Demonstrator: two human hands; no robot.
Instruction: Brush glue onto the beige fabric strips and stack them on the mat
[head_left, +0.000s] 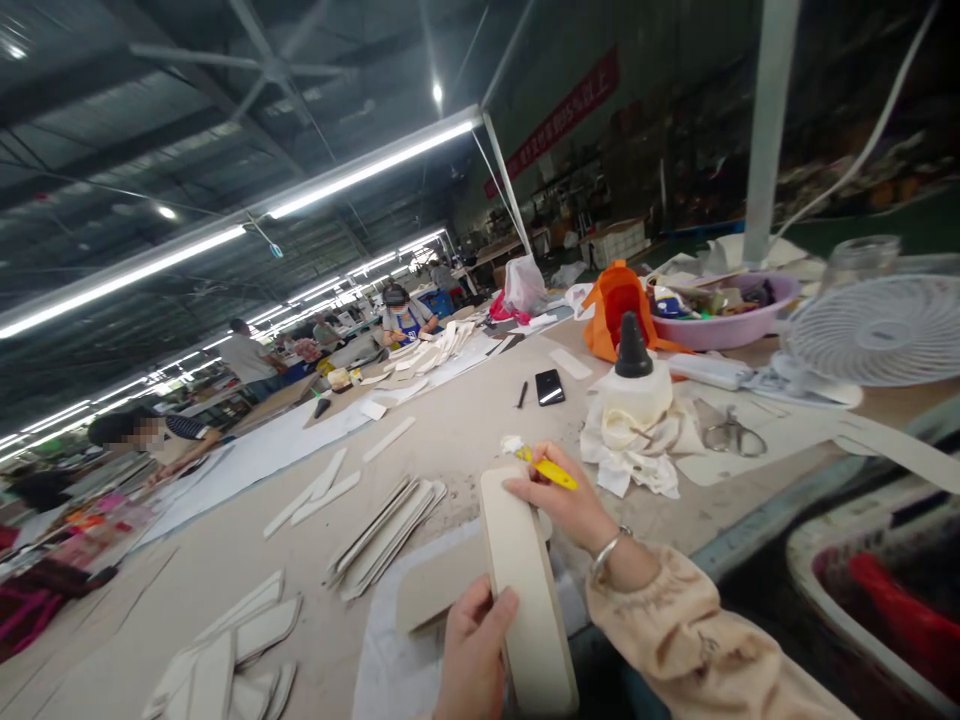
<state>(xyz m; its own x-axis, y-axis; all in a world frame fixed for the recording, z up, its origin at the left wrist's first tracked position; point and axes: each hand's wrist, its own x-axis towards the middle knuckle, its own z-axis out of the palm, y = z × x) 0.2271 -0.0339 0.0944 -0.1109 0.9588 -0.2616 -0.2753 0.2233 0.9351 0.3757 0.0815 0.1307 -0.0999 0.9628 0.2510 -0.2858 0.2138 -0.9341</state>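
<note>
A long cream panel (pixel 521 545) with rounded corners lies tilted up in front of me over the table edge. My left hand (pixel 476 650) grips its lower left side, thumb on top and fingers underneath. At its far end, my right hand (pixel 566 495) rests fingertips on the panel's upper face while holding a yellow-handled tool (pixel 555 473). A white, fuzzy-looking tip shows at the tool's far end; its exact kind is unclear. Beneath and left of the panel, a grey-beige board (pixel 439 580) sits on a white sheet (pixel 390 640).
Stacked strips (pixel 386 535) and loose pieces (pixel 225 650) lie to the left. Beyond are a phone (pixel 550 387), a black-capped white bottle (pixel 636 390) in cloth, scissors (pixel 733 436), an orange bag (pixel 619 310), a purple basin (pixel 724 325) and a fan (pixel 881 330). Co-workers sit farther off.
</note>
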